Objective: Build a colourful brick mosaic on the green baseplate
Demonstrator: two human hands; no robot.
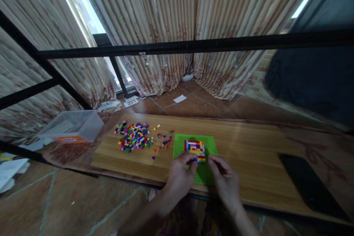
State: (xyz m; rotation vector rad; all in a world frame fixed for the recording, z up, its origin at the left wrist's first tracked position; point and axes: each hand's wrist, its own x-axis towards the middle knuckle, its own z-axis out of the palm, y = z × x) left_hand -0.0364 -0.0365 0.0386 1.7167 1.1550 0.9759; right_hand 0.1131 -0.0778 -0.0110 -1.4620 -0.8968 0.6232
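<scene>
A green studded baseplate [181, 139] lies on a wooden board, with a square patch of multicoloured toy bricks [196, 147] built up on it. At the patch's near edge my left hand [181, 173] is closed, its thumb and forefinger around a small blue brick [195, 160]. Whether that brick is attached to the others I cannot tell. My right hand [225, 179] hovers over the plate's right side, just apart from the bricks. Its thumb and forefinger are pinched together; anything between them is too small to make out.
Loose bricks [135, 136] are heaped on the wooden board [246, 143] to the left, several scattered towards the plate. A clear plastic box [80, 127] stands beyond the board's left end. A flat black object [309, 184] lies at the right. A black metal rail [177, 47] crosses behind.
</scene>
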